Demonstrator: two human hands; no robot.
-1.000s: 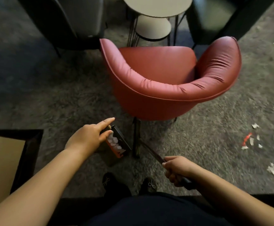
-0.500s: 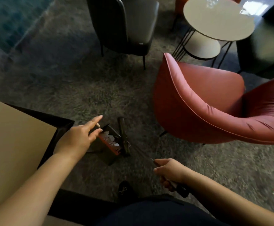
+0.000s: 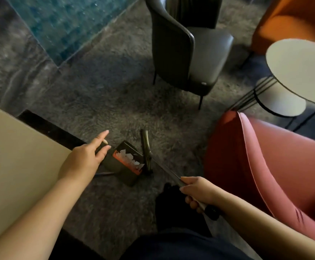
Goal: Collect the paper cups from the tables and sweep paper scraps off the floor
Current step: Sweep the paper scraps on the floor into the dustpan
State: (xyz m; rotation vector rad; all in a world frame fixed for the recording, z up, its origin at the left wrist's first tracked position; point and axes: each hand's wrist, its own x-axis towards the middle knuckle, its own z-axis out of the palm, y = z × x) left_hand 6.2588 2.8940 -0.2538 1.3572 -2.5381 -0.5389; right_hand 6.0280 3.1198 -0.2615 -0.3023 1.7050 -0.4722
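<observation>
On the head view, my sight has swung left over the last second: the red chair (image 3: 265, 175) that sat dead ahead now fills the right edge, and the scattered scraps on the right have gone out of view, so I judge I'm carrying the load elsewhere. My left hand (image 3: 83, 162) pinches the dustpan (image 3: 128, 164) handle, forefinger straight out; paper scraps (image 3: 129, 156) lie in the pan, just left of centre above the carpet (image 3: 115, 102). My right hand (image 3: 198, 192) grips the broom (image 3: 160, 166) handle, whose long axis runs from near right to far left, head pointing away beside the pan.
</observation>
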